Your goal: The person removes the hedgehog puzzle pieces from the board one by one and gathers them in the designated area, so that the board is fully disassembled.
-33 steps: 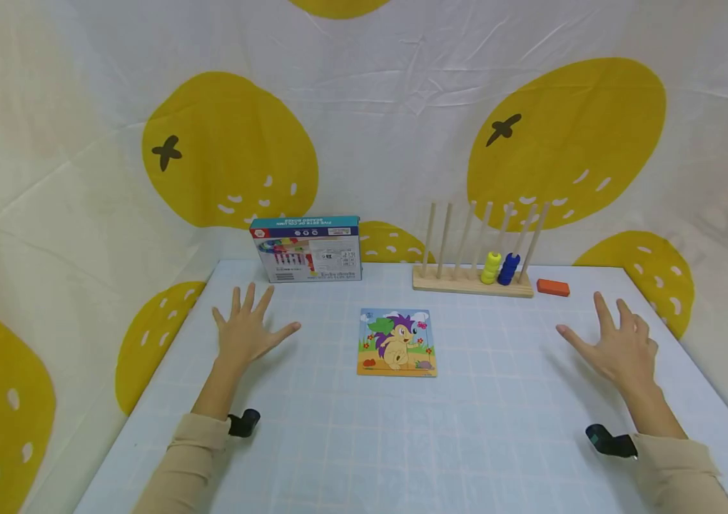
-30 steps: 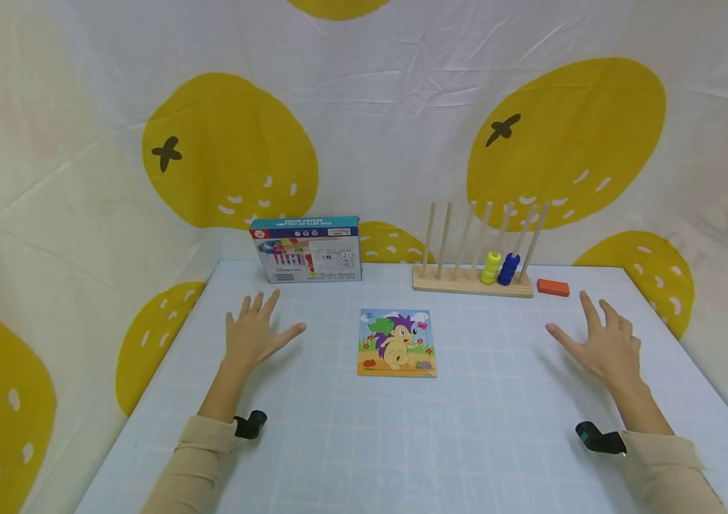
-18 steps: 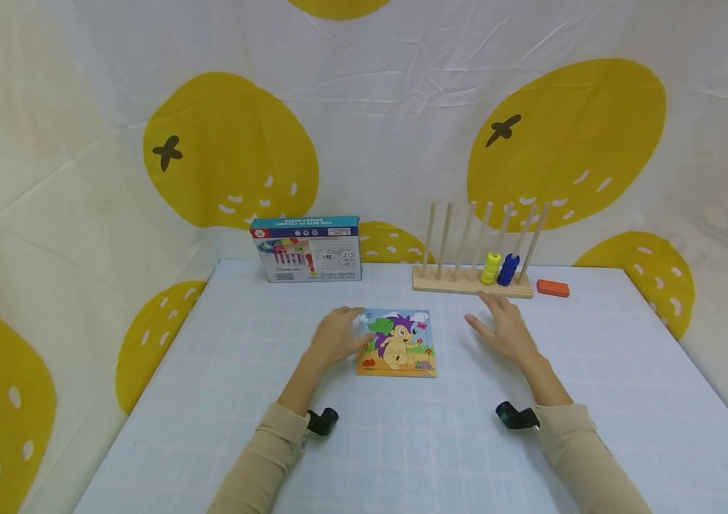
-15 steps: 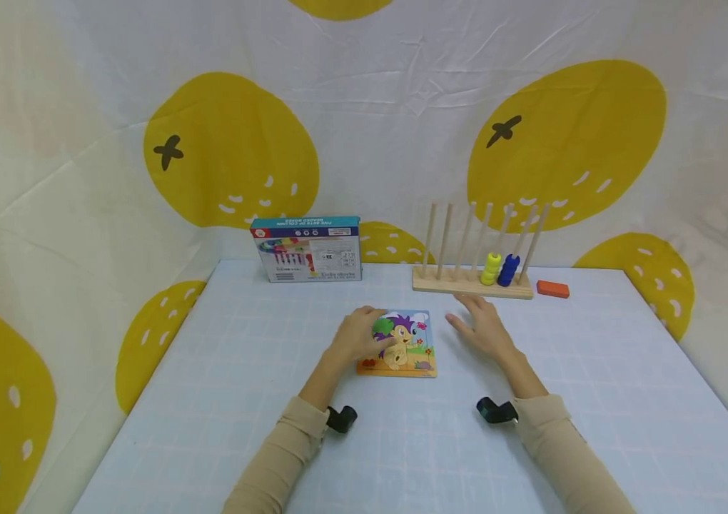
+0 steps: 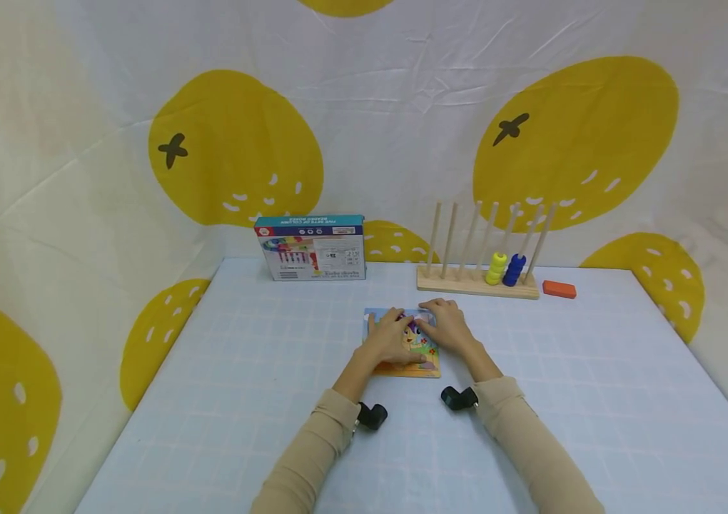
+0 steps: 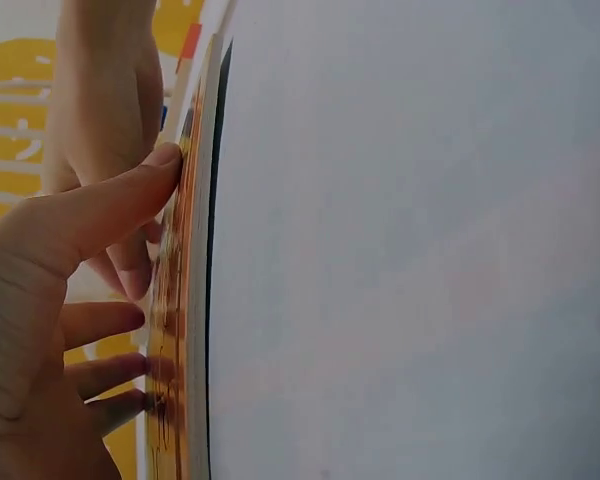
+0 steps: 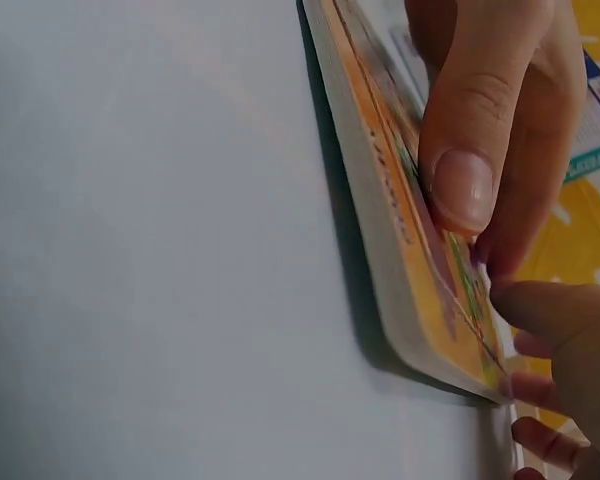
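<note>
A square hedgehog picture puzzle (image 5: 430,351) lies flat on the table, partly hidden under both hands. My left hand (image 5: 392,341) is spread over its left and middle part, fingertips and thumb resting at the printed face. My right hand (image 5: 450,327) is at the far right corner of the puzzle, its thumb reaching in toward the left fingers. In the left wrist view the puzzle's orange near edge (image 6: 187,320) shows edge-on beneath the left thumb. From the right wrist, the left thumb (image 7: 465,185) comes down on the puzzle's surface, with the right fingers (image 7: 545,440) by its corner.
Behind the puzzle stand a bead-toy box (image 5: 312,250) on the left and a wooden peg rack (image 5: 467,284) on the right, with yellow beads (image 5: 495,270) and blue beads (image 5: 514,271). A red block (image 5: 559,289) lies beside the rack. A fruit-printed cloth hangs behind.
Both hands have come inward from the table's sides to the puzzle. The left reached over it first; the right then came to its far right corner. The puzzle stays in place.
</note>
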A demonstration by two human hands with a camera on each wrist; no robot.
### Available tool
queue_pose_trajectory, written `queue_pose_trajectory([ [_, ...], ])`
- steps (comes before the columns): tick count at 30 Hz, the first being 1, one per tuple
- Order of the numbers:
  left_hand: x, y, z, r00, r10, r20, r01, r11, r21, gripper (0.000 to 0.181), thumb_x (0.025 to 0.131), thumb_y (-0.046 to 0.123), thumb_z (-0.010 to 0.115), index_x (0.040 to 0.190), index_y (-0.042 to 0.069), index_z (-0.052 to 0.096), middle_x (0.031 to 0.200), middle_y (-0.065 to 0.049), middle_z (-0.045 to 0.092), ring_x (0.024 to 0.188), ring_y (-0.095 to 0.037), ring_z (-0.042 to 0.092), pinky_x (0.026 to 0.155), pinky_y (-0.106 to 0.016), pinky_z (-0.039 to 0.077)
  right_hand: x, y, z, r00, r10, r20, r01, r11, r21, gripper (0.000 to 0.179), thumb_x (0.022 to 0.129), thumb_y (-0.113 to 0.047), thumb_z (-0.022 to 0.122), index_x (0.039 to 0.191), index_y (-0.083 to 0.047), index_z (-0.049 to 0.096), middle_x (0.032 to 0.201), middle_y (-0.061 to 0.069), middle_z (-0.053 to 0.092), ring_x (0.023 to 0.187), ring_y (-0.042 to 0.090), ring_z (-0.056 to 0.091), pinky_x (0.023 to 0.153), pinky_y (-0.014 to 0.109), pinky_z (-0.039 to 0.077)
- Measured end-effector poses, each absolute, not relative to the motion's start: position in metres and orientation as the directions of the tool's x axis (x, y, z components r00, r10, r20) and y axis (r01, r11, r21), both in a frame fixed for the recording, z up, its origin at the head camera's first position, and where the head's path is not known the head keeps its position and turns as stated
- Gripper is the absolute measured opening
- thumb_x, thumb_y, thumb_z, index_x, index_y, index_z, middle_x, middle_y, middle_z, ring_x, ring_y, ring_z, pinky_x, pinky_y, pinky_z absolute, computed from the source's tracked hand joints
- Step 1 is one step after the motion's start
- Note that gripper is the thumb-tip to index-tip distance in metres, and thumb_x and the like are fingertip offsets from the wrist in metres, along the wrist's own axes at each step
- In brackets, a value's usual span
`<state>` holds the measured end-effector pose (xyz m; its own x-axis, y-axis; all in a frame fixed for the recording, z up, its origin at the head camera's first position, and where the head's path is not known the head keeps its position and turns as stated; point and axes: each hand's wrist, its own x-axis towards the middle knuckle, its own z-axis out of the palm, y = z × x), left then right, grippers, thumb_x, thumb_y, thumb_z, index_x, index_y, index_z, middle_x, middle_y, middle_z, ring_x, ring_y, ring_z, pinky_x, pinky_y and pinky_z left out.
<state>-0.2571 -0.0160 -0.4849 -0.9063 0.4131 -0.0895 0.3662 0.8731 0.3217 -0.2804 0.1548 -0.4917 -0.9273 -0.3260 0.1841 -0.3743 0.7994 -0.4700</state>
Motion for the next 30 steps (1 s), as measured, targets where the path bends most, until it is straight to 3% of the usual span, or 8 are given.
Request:
queue_pose_trajectory([
  [15,-0.258,-0.021,-0.493,-0.905,0.419,-0.069,0.375,0.865,0.334,0.089,0.072,0.065,0.066,0.143,0.019,0.041,0.152,-0.005,0.031,0.142,-0.024,0.022,0.110,-0.063,0.009,-0.281,0.159,-0.498,-0.927,-0.326,0.188,-0.376,0.797,-0.472,0.035,0.088,-0.029,0.066,0.109,-0.002,0.067,0.121,0.021,0.056,0.111,0.042,0.048,0.091,0.058,0.038],
  [24,-0.258,-0.021,-0.493,-0.909,0.416,-0.032,0.382,0.860,0.339,0.072,0.082,0.058,0.060,0.141,0.020,0.045,0.150,-0.004,0.034,0.140,-0.023,0.025,0.110,-0.061,0.011,-0.279,0.161,-0.490,-0.927,-0.343,0.154,-0.371,0.770,-0.519,0.033,0.086,-0.029,0.068,0.105,-0.002,0.065,0.120,0.022,0.054,0.109,0.042,0.047,0.091,0.058,0.038],
  [30,-0.255,-0.020,-0.493,-0.915,0.402,-0.010,0.373,0.858,0.354,0.067,0.083,0.055,0.061,0.139,0.019,0.048,0.149,-0.005,0.036,0.139,-0.023,0.027,0.110,-0.061,0.011,-0.282,0.165,-0.487,-0.920,-0.375,0.115,-0.376,0.756,-0.536,0.033,0.084,-0.027,0.071,0.104,-0.002,0.064,0.119,0.023,0.054,0.109,0.043,0.047,0.093,0.057,0.038],
])
